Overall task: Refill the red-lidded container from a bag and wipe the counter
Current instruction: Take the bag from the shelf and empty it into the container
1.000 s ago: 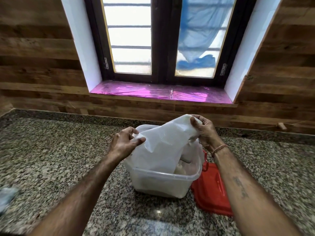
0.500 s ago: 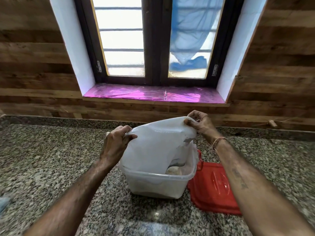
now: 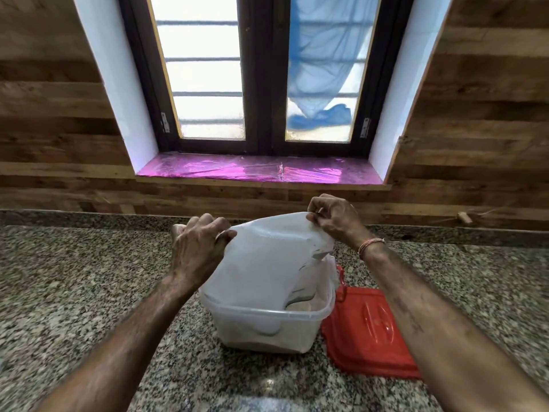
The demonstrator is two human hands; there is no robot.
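Observation:
A clear plastic container stands open on the speckled granite counter. Its red lid lies flat on the counter just to its right. A white plastic bag hangs upside down with its lower end inside the container. My left hand pinches the bag's upper left corner and my right hand pinches the upper right corner, both above the container. A pale heap shows inside the container under the bag; what it is cannot be made out.
A wood-panelled wall rises behind the counter, with a window and a pink-covered sill. A small wooden peg sticks out of the wall at the right.
The bag has been stretched wider and lifted, with my two hands further apart. The view has shifted, so the container sits lower and more central.

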